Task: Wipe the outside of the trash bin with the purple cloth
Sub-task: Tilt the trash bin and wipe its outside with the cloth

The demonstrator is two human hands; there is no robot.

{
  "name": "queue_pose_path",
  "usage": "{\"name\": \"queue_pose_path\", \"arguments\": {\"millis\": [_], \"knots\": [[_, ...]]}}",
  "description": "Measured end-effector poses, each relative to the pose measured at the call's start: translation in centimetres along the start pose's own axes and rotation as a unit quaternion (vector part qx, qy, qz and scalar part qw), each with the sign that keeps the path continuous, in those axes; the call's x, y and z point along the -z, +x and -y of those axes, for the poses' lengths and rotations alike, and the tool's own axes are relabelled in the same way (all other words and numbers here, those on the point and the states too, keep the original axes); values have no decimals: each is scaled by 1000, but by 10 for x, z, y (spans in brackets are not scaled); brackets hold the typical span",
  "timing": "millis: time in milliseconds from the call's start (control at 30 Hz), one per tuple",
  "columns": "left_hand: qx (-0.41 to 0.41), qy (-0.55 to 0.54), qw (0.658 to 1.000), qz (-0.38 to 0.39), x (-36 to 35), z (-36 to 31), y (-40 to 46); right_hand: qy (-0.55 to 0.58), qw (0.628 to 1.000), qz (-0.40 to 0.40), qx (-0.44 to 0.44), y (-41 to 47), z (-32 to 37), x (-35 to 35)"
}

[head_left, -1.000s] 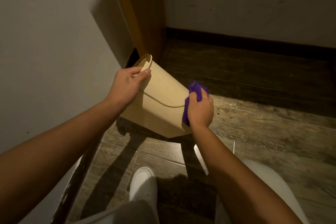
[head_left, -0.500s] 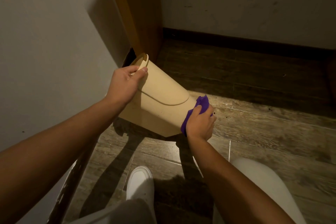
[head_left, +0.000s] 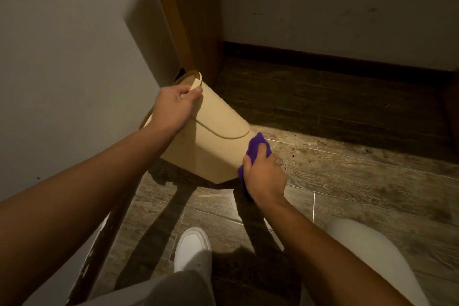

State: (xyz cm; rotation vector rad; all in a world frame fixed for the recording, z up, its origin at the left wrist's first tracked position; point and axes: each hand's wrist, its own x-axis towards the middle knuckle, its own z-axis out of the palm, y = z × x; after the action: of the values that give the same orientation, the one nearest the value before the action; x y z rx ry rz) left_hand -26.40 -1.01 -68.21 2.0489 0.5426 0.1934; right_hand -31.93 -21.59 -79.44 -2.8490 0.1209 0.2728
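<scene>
1. The left hand is curling its fingers over the rim of the beige trash bin, tipping it off the wooden floor beside a pale wall.
2. The right hand is pressing the bunched purple cloth against the bin's lower right side, near its base.
3. Wiping is looking under way; the bin's far sides are hidden, so what remains is unclear.
4. The floor is looking speckled with grit, and the room is dim.
</scene>
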Motion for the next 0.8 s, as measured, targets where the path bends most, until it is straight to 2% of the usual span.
{"name": "queue_pose_path", "arguments": {"millis": [167,233,333,400,500,567,800], "knots": [[-16,71,997,-5,-6,-3,12,1,989,104,105,-14,8,11],[-18,84,996,1,-6,-4,15,55,988,127,73,-4,2,27],[0,69,997,34,-3,-7,18,134,990,50,1,19,-11,58],[-1,68,993,93,4,-11,20,182,983,1,-23,34,-18,75],[-66,93,971,212,19,-8,14,264,963,-19,-49,47,-25,84],[-72,85,959,261,26,2,7,305,949,-17,-73,49,-28,82],[-27,47,980,192,40,19,3,387,918,8,-89,52,-23,74]]}}
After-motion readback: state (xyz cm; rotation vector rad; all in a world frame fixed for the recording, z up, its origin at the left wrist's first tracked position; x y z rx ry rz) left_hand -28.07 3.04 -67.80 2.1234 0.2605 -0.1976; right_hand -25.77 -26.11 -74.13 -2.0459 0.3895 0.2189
